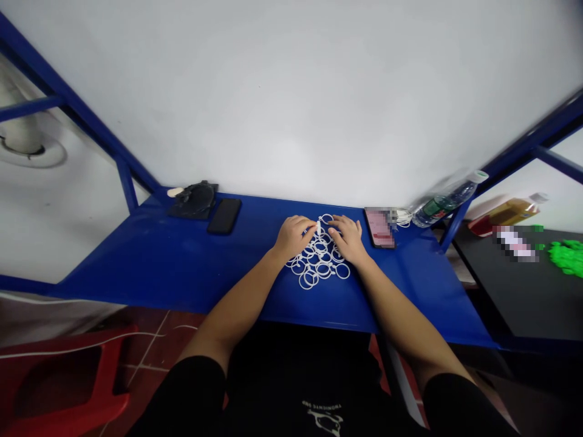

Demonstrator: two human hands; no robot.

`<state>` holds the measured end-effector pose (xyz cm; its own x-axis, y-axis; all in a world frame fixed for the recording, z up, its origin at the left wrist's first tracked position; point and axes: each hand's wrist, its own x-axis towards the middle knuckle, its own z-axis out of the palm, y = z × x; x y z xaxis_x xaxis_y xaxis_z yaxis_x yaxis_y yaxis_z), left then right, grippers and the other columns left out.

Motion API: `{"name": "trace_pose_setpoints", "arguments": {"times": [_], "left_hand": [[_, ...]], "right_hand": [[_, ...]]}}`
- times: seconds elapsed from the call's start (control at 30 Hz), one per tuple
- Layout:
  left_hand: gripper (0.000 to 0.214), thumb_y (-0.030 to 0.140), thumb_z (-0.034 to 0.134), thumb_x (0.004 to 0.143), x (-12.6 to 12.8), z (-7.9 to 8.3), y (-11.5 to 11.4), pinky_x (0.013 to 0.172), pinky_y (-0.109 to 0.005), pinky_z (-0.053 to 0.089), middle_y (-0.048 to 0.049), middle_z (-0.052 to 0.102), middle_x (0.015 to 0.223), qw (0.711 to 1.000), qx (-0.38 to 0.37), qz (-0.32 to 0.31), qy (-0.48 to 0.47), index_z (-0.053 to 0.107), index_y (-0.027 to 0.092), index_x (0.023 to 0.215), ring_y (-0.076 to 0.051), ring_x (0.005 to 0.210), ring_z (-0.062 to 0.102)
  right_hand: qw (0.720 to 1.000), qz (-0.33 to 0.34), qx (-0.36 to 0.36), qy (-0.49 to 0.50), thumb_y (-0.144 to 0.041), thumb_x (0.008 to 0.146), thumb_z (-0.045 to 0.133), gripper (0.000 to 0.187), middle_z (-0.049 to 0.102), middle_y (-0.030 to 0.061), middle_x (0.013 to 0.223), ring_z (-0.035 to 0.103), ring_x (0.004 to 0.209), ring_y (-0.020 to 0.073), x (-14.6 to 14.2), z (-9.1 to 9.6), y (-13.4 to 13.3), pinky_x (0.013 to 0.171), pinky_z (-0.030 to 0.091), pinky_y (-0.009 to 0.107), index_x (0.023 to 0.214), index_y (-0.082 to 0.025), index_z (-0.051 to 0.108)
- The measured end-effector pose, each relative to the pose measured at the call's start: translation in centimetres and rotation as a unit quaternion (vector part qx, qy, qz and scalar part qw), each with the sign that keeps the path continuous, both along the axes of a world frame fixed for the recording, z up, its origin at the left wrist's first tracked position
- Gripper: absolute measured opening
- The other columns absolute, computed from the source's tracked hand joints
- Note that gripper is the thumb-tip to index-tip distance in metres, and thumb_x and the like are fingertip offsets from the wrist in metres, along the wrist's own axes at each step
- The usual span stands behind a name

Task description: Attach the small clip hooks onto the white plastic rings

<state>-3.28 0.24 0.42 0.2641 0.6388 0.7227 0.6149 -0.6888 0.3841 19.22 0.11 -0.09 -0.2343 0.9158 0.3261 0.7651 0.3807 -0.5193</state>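
White, thin, round plastic-looking rings [321,252], many with a small tab or knot on the rim, lie in an overlapping heap on the glossy blue tabletop [173,261], between and just in front of the two bare hands; the step in hand looks like fingertip work on single pieces at the heap's far edge; the bare left hand [294,235] seems to pinch a small, narrow white piece [319,229] between thumb and forefinger; the bare right hand [348,238] is loosely curled beside it, close to a ring, and I cannot tell whether its fingers grip anything; the next move would call for a light, precise pinch, as neighbouring rings could snag; as for writing, the clear plastic bottle with a white cap [449,200] wears a green label [436,208] whose words are too small to read; the black fabric shirt [291,376] carries pale lettering over a pale printed figure, upside down and not surely legible; the pink-lit phone screen [377,227] is partly pixelated, its text unreadable.
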Motion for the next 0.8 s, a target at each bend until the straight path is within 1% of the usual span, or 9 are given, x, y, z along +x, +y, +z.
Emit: {"name": "trace_pose_setpoints", "arguments": {"times": [0.07,0.1,0.17,0.23,0.33,0.43,0.63,0.7,0.8], "left_hand": [[0.015,0.028,0.062,0.102,-0.1,-0.1,0.2,0.089,-0.039,0.052,-0.0053,0.077,0.099,1.000,-0.010,0.010,-0.006,0.074,0.020,0.099,-0.020,0.095,0.070],[0.014,0.028,0.063,0.102,-0.2,-0.1,0.3,0.091,-0.039,0.052,-0.0055,0.077,0.100,1.000,-0.014,0.013,-0.008,0.074,0.020,0.099,-0.021,0.097,0.070],[0.013,0.029,0.065,0.100,-0.2,-0.2,0.3,0.093,-0.040,0.051,-0.0057,0.076,0.102,1.000,-0.020,0.018,-0.005,0.074,0.020,0.097,-0.021,0.099,0.069],[0.011,0.029,0.068,0.099,-0.1,-0.4,0.4,0.092,-0.040,0.051,-0.0056,0.075,0.103,0.999,-0.025,0.021,0.003,0.074,0.021,0.095,-0.021,0.099,0.069],[0.010,0.028,0.069,0.098,0.0,-0.7,0.3,0.091,-0.040,0.051,-0.0048,0.075,0.102,0.999,-0.029,0.017,0.015,0.074,0.021,0.093,-0.021,0.098,0.068],[0.010,0.028,0.069,0.098,0.1,-0.9,0.3,0.090,-0.040,0.050,-0.0044,0.076,0.100,0.999,-0.031,0.010,0.026,0.074,0.021,0.094,-0.021,0.095,0.068],[0.014,0.032,0.067,0.099,0.0,-1.1,0.5,0.091,-0.041,0.051,-0.0060,0.076,0.102,0.998,-0.051,0.013,0.034,0.075,0.021,0.100,-0.022,0.098,0.069],[0.018,0.032,0.065,0.100,0.0,-1.1,0.5,0.091,-0.042,0.052,-0.0068,0.076,0.104,0.998,-0.056,0.012,0.027,0.074,0.019,0.109,-0.023,0.098,0.069],[0.032,0.031,0.059,0.103,-0.1,-1.0,0.4,0.093,-0.043,0.052,-0.0075,0.076,0.108,0.998,-0.062,0.006,0.009,0.066,0.017,0.131,-0.023,0.100,0.069]], "right_hand": [[0.997,-0.002,-0.055,-0.059,-0.056,0.107,0.038,0.048,0.052,0.0067,0.160,0.030,0.156,0.0409,0.2,-0.5,0.7,0.121,0.007,0.079,0.135,-0.030,0.069],[0.994,0.002,-0.078,-0.080,-0.058,0.108,0.036,0.051,0.048,0.0053,0.163,0.025,0.158,0.0421,0.2,-0.7,1.0,0.121,0.004,0.080,0.137,-0.031,0.068],[0.988,0.012,-0.111,-0.108,-0.060,0.108,0.033,0.054,0.045,0.0034,0.166,0.022,0.159,0.0423,0.2,-0.9,1.4,0.120,0.002,0.081,0.144,-0.033,0.064],[0.985,0.019,-0.122,-0.125,-0.063,0.108,0.032,0.057,0.047,0.0039,0.164,0.024,0.158,0.0418,0.1,-0.8,1.3,0.120,0.002,0.081,0.148,-0.034,0.060],[0.983,0.026,-0.103,-0.150,-0.066,0.106,0.035,0.058,0.054,0.0070,0.158,0.034,0.153,0.0408,-0.1,-0.6,0.9,0.120,0.003,0.081,0.147,-0.033,0.061],[0.984,0.033,-0.083,-0.157,-0.067,0.104,0.040,0.058,0.059,0.0093,0.151,0.042,0.145,0.0385,-0.1,-0.6,0.5,0.121,0.012,0.078,0.143,-0.033,0.064],[0.993,0.053,-0.057,-0.092,-0.066,0.099,0.054,0.057,0.060,0.0118,0.146,0.045,0.141,0.0392,-0.1,-0.2,-0.2,0.121,0.019,0.076,0.143,-0.031,0.064],[0.995,0.079,-0.030,-0.049,-0.065,0.095,0.062,0.061,0.059,0.0122,0.146,0.046,0.142,0.0399,-0.2,0.2,-0.8,0.120,0.023,0.075,0.146,-0.031,0.062],[0.990,0.141,0.017,-0.001,-0.061,0.094,0.067,0.065,0.058,0.0105,0.148,0.042,0.147,0.0398,-0.8,0.8,-2.1,0.122,0.023,0.073,0.151,-0.034,0.056]]}}
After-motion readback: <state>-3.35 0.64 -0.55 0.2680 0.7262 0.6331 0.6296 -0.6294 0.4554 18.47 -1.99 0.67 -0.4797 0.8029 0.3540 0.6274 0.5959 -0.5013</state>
